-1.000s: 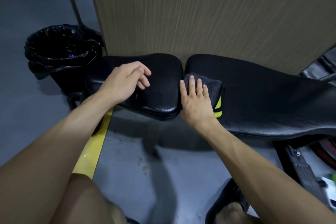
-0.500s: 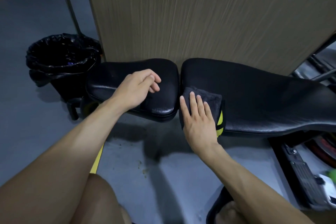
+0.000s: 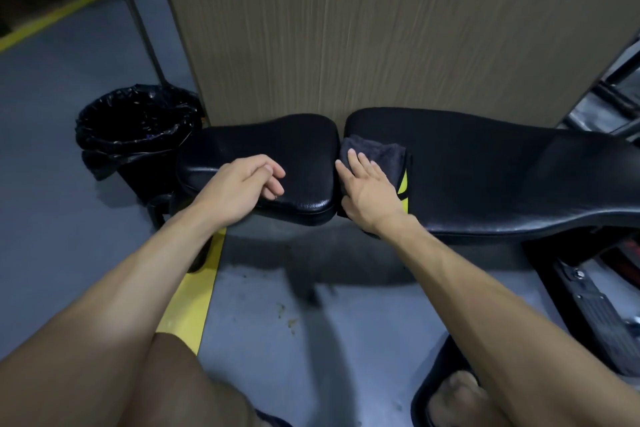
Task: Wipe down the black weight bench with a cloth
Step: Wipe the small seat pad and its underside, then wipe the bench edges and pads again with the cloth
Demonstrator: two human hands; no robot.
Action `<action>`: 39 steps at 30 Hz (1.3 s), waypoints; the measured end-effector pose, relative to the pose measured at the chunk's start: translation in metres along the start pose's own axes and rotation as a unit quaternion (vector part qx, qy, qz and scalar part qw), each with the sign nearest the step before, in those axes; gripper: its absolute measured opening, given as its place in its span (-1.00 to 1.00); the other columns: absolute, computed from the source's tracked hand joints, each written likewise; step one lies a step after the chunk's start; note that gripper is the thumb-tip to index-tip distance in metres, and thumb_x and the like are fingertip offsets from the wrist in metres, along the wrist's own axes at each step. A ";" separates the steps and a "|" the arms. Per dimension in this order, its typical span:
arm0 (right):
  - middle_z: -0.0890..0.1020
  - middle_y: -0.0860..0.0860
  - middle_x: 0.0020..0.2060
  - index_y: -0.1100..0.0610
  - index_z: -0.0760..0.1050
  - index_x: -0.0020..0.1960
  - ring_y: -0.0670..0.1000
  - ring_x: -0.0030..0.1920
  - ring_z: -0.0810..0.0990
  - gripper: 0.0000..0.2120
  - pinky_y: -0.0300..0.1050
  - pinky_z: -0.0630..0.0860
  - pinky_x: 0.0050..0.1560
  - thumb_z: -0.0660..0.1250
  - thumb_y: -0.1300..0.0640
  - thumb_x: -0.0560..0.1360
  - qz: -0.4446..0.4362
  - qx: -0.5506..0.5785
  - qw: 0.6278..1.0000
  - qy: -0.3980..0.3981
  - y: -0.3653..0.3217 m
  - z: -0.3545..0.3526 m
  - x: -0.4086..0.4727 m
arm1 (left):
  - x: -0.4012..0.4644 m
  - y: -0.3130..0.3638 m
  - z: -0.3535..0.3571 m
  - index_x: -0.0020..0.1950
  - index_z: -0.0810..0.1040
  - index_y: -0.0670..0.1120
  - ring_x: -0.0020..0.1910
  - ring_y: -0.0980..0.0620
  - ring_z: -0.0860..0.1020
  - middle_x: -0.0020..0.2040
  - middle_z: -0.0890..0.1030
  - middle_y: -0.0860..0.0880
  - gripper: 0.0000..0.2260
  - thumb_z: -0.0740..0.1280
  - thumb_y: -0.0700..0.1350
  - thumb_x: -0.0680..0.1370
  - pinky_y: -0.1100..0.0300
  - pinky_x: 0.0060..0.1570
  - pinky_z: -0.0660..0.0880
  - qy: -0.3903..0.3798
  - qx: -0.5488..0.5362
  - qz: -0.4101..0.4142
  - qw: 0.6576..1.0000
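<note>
While right hand presses cloth flat w/ straight fingers at back pad end nearest seat pad, left hand, fingers loosely curled, rests on seat pad. Cloth appears soft, light; flat palm pressure recommended. Vinyl likely slick.

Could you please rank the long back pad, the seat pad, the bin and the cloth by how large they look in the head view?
1. Long back pad
2. Seat pad
3. Bin, looks close to the seat pad and lies farther off, so unsure
4. Cloth, partly covered

Cloth on bench, bin left.
</note>
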State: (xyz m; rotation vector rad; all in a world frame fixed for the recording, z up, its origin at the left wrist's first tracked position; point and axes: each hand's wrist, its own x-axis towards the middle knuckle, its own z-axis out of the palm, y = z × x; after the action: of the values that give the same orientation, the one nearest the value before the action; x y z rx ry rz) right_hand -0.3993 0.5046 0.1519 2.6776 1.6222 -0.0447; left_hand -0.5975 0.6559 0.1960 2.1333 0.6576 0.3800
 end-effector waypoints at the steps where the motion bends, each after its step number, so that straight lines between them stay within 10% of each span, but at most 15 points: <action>1: -0.06 0.18 0.62 0.13 -0.03 0.63 0.16 0.62 -0.06 -0.30 0.04 -0.07 0.59 0.21 0.17 0.58 -0.003 0.002 1.000 0.024 -0.002 0.005 -0.010 | -0.002 -0.001 -0.001 -0.02 0.62 0.05 -0.16 0.01 0.70 -0.17 0.74 0.04 -0.71 0.11 -0.12 0.67 -0.02 0.13 0.56 -0.002 0.002 0.000 1.000; 5: 0.23 0.16 0.57 0.13 0.22 0.58 0.17 0.56 0.22 -0.27 0.10 0.17 0.54 0.32 0.22 0.44 -0.033 -0.037 0.990 0.130 -0.001 0.028 -0.071 | -0.005 0.003 -0.002 -0.01 0.63 0.05 -0.17 0.02 0.69 -0.18 0.74 0.05 -0.69 0.10 -0.13 0.69 -0.03 0.14 0.56 0.004 0.007 -0.010 1.000; 11: 0.10 0.08 0.62 0.00 -0.05 0.64 0.16 0.59 0.11 -0.09 0.11 0.08 0.57 0.30 0.34 0.42 -0.022 -0.102 0.984 0.147 0.024 0.040 -0.115 | 0.003 0.025 0.021 -0.02 0.63 0.07 -0.17 0.00 0.69 -0.18 0.73 0.06 -0.70 0.11 -0.13 0.68 -0.05 0.06 0.61 -0.009 -0.011 0.000 1.000; 20: 0.29 0.22 0.54 0.17 0.19 0.59 0.21 0.52 0.30 -0.22 0.13 0.28 0.49 0.41 0.00 0.47 -0.041 -0.104 0.987 0.119 0.015 0.018 -0.053 | 0.016 0.042 0.046 0.02 0.63 0.06 -0.17 0.06 0.69 -0.17 0.73 0.05 -0.71 0.11 -0.12 0.68 0.18 -0.16 0.46 -0.032 -0.005 0.026 0.999; 30: 0.20 0.14 0.58 0.16 0.14 0.61 0.18 0.58 0.17 -0.19 0.19 0.16 0.53 0.37 0.28 0.42 0.104 -0.095 0.966 0.219 0.075 0.049 -0.138 | 0.033 0.036 0.052 -0.01 0.63 0.08 -0.17 0.05 0.69 -0.18 0.73 0.08 -0.70 0.11 -0.12 0.69 -0.01 0.06 0.56 -0.057 0.014 0.038 0.998; 39: 0.19 0.16 0.59 0.11 0.12 0.61 0.17 0.57 0.20 -0.28 0.13 0.14 0.54 0.33 0.11 0.52 -0.030 -0.103 0.971 0.214 0.052 0.046 -0.097 | 0.053 0.056 0.091 0.07 0.64 0.09 0.00 0.14 0.65 -0.05 0.70 0.12 -0.73 0.14 -0.07 0.70 0.11 0.13 0.55 -0.054 0.064 0.062 0.995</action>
State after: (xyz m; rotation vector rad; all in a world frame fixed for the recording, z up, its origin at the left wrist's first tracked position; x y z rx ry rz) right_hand -0.3990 0.3939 0.1083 2.5976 1.6892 0.7050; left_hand -0.4929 0.5998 0.1888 2.3071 0.5005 0.2922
